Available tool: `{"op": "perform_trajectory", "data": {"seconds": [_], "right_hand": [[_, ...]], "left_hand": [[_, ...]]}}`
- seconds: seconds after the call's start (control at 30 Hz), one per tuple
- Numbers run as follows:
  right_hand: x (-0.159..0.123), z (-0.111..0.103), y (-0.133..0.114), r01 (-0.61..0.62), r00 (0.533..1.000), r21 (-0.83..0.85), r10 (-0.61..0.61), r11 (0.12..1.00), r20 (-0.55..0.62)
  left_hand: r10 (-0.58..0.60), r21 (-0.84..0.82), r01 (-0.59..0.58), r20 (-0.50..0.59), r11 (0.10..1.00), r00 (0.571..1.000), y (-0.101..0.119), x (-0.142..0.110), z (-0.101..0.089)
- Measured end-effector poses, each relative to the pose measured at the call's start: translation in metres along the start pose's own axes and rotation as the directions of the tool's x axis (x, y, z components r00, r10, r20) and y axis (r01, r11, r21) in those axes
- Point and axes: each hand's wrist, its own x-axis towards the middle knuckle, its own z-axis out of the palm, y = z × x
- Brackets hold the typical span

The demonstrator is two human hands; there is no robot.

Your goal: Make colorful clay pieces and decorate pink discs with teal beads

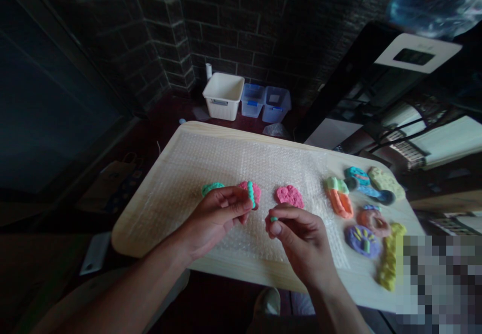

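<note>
My left hand [226, 211] is closed on a pink clay piece [257, 193] with a beaded green strip [250, 192] running down it, held above the bubble wrap. Between the thumb and fingertips of my right hand [297, 231] is a small green clay bit [273, 219]. The two hands are apart, facing each other. Just beyond my right hand lies a lumpy pink clay piece [289, 196]. A green clay lump [211, 189] rests behind my left hand, partly covered by it.
Bubble wrap [181, 173] covers much of the wooden table [365, 286]. Several coloured clay shapes sit at the right, including an orange and green one [340, 201] and a purple disc [362, 241]. A white basket [223, 95] and clear bins [276, 104] stand on the floor beyond.
</note>
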Motion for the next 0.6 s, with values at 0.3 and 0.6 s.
{"op": "perform_trajectory", "data": {"seconds": [0.3, 0.6], "right_hand": [[0.002, 0.0034, -0.0013, -0.061, 0.998, 0.037, 0.062, 0.997, -0.013], [0.0022, 0.0047, -0.0081, -0.045, 0.999, 0.065, 0.046, 0.997, -0.01]], "left_hand": [[-0.006, 0.01, 0.006, 0.007, 1.0, 1.0, 0.0009, 0.0005, 0.001], [-0.008, -0.002, 0.008, 0.005, 1.0, 1.0, 0.0003, 0.0024, 0.0015]]}}
